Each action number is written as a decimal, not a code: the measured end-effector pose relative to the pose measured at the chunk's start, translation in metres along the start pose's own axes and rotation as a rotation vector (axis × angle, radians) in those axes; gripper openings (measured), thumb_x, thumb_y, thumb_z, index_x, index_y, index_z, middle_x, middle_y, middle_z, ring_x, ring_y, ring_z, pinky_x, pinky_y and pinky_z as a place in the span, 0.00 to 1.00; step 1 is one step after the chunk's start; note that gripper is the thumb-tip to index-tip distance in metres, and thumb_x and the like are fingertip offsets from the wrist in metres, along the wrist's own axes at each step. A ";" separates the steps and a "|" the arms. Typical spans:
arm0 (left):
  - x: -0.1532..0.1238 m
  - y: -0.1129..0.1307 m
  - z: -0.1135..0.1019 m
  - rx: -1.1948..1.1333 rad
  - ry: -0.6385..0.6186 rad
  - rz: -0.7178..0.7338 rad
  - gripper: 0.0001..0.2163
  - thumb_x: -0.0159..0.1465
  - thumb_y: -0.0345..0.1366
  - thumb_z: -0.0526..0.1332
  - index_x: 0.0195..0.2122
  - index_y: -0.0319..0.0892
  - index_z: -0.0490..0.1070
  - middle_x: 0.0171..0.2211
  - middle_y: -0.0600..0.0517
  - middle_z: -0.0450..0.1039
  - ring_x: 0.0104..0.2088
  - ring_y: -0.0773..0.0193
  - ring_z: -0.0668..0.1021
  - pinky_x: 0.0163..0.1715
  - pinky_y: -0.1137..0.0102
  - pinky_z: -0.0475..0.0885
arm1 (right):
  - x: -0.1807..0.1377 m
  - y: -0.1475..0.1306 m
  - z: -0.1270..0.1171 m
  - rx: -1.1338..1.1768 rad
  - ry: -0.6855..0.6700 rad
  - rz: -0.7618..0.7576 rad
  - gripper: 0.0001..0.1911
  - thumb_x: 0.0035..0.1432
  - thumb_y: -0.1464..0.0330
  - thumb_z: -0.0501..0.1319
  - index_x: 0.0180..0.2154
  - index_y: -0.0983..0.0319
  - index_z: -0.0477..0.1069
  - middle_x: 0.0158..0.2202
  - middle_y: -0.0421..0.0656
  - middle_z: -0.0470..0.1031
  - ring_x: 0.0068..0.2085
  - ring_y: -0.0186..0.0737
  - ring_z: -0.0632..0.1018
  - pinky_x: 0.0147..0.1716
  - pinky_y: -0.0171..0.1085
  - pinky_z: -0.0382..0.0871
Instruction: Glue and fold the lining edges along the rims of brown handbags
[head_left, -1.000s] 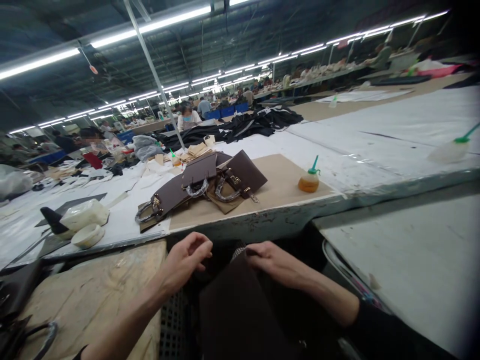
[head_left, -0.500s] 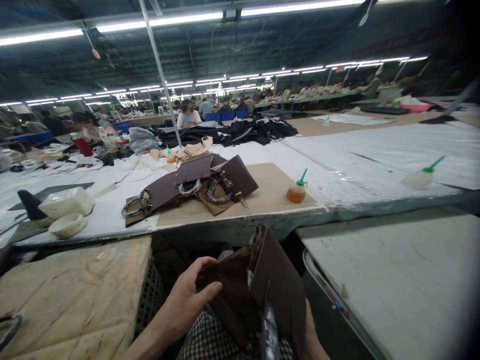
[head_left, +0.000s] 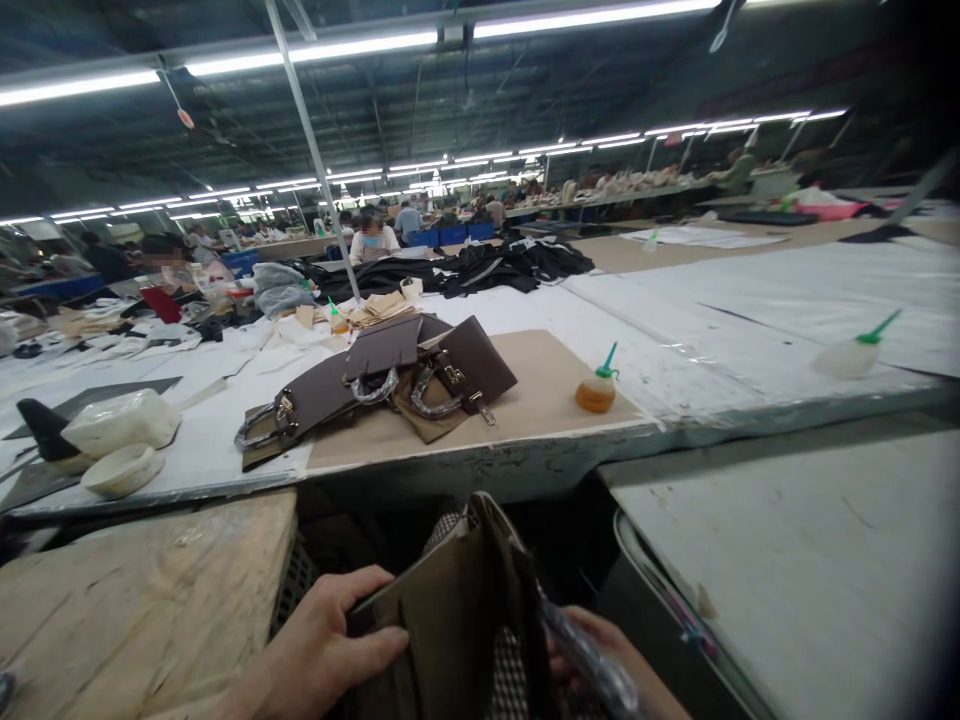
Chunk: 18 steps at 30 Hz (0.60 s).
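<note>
Head view: left hand pinches the brown bag panel, upright between both hands; right hand lies under its wrapped handle, grip unclear.

Brown bag pieces with wrapped handles lie heaped on a cardboard sheet across the bench, with an amber glue bottle near them. A white bowl sits far left, and black cloth is piled behind.

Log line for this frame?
left hand: holds folded brown leather bag panel | right hand: under plastic-wrapped handle, grip unclear
</note>
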<state>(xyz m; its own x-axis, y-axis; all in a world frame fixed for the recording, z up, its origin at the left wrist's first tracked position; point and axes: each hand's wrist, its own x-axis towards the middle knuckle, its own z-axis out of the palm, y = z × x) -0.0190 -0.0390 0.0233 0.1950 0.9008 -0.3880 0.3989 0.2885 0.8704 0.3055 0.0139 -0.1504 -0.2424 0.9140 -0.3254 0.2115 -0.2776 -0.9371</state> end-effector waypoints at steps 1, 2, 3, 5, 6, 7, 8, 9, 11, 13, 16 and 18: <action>0.001 -0.002 0.000 0.073 0.004 -0.001 0.10 0.61 0.39 0.63 0.41 0.41 0.77 0.33 0.54 0.76 0.35 0.61 0.76 0.32 0.74 0.69 | 0.006 -0.006 -0.015 0.006 0.042 0.003 0.20 0.58 0.50 0.60 0.36 0.59 0.77 0.33 0.46 0.81 0.36 0.52 0.82 0.32 0.45 0.75; 0.003 -0.006 0.002 0.148 0.005 0.001 0.10 0.60 0.38 0.64 0.39 0.41 0.77 0.32 0.55 0.76 0.35 0.61 0.75 0.32 0.75 0.68 | 0.011 -0.015 -0.028 0.009 0.136 -0.015 0.19 0.58 0.50 0.61 0.39 0.58 0.77 0.37 0.47 0.81 0.40 0.54 0.81 0.36 0.46 0.75; 0.005 -0.011 0.004 0.211 0.005 0.002 0.09 0.59 0.38 0.64 0.38 0.41 0.77 0.32 0.55 0.75 0.35 0.61 0.75 0.32 0.75 0.68 | 0.015 -0.027 -0.037 -0.001 0.211 -0.061 0.19 0.58 0.51 0.61 0.42 0.58 0.76 0.41 0.48 0.81 0.45 0.54 0.80 0.41 0.47 0.74; 0.008 -0.020 0.008 0.273 0.011 -0.001 0.08 0.57 0.37 0.64 0.38 0.42 0.77 0.31 0.56 0.75 0.34 0.62 0.74 0.33 0.76 0.67 | 0.020 -0.060 -0.043 -0.082 0.208 -0.255 0.16 0.62 0.55 0.61 0.45 0.57 0.76 0.49 0.48 0.78 0.53 0.51 0.76 0.54 0.47 0.67; 0.008 -0.025 0.010 0.273 0.011 -0.008 0.08 0.57 0.37 0.64 0.38 0.42 0.77 0.31 0.56 0.75 0.33 0.63 0.74 0.32 0.76 0.67 | 0.022 -0.078 -0.038 -0.128 0.127 -0.393 0.13 0.64 0.58 0.61 0.44 0.57 0.76 0.51 0.47 0.76 0.56 0.50 0.73 0.58 0.46 0.64; 0.008 -0.029 0.010 0.261 0.004 -0.017 0.09 0.58 0.37 0.64 0.38 0.42 0.76 0.30 0.56 0.74 0.32 0.63 0.74 0.31 0.76 0.67 | 0.024 -0.096 -0.030 -0.167 0.015 -0.495 0.10 0.65 0.60 0.61 0.43 0.57 0.77 0.53 0.47 0.74 0.57 0.48 0.72 0.59 0.45 0.62; 0.007 -0.032 0.010 0.241 0.000 -0.026 0.09 0.59 0.38 0.63 0.39 0.41 0.76 0.30 0.56 0.74 0.31 0.64 0.73 0.30 0.76 0.66 | 0.027 -0.111 -0.018 -0.206 -0.105 -0.585 0.08 0.64 0.62 0.62 0.41 0.57 0.77 0.53 0.46 0.73 0.56 0.47 0.72 0.59 0.45 0.63; 0.006 -0.035 0.009 0.216 -0.006 -0.035 0.10 0.59 0.39 0.63 0.39 0.41 0.75 0.30 0.56 0.73 0.31 0.64 0.73 0.30 0.76 0.66 | 0.030 -0.124 -0.004 -0.260 -0.226 -0.660 0.06 0.63 0.63 0.64 0.41 0.57 0.77 0.53 0.46 0.72 0.56 0.47 0.71 0.59 0.44 0.63; 0.004 -0.039 0.005 0.168 -0.005 -0.054 0.11 0.60 0.39 0.62 0.41 0.40 0.75 0.30 0.55 0.73 0.30 0.65 0.72 0.29 0.75 0.65 | 0.040 -0.141 0.022 -0.369 -0.381 -0.741 0.07 0.59 0.66 0.69 0.40 0.57 0.77 0.54 0.45 0.71 0.56 0.46 0.70 0.58 0.44 0.63; 0.000 -0.043 0.000 0.114 0.019 -0.077 0.11 0.61 0.40 0.63 0.41 0.40 0.75 0.31 0.55 0.73 0.31 0.64 0.72 0.30 0.75 0.65 | 0.052 -0.148 0.043 -0.441 -0.466 -0.750 0.09 0.56 0.68 0.71 0.39 0.58 0.76 0.52 0.43 0.72 0.55 0.44 0.71 0.56 0.42 0.64; -0.004 -0.050 -0.003 -0.003 0.104 -0.109 0.12 0.60 0.41 0.64 0.42 0.41 0.75 0.32 0.55 0.74 0.33 0.63 0.72 0.31 0.74 0.66 | 0.071 -0.151 0.062 -0.501 -0.535 -0.702 0.10 0.53 0.70 0.73 0.36 0.58 0.74 0.48 0.40 0.73 0.50 0.41 0.72 0.52 0.39 0.67; -0.006 -0.055 -0.005 -0.065 0.154 -0.112 0.13 0.60 0.41 0.65 0.43 0.42 0.75 0.33 0.55 0.74 0.34 0.62 0.73 0.32 0.74 0.67 | 0.082 -0.151 0.071 -0.558 -0.558 -0.693 0.10 0.53 0.71 0.73 0.36 0.58 0.74 0.46 0.39 0.74 0.48 0.41 0.72 0.50 0.39 0.67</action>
<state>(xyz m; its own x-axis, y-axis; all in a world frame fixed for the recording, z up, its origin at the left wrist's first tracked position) -0.0467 -0.0587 -0.0206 0.0109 0.8994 -0.4369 0.3507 0.4058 0.8440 0.1867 0.1099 -0.0446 -0.8493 0.5152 0.1148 0.2319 0.5595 -0.7957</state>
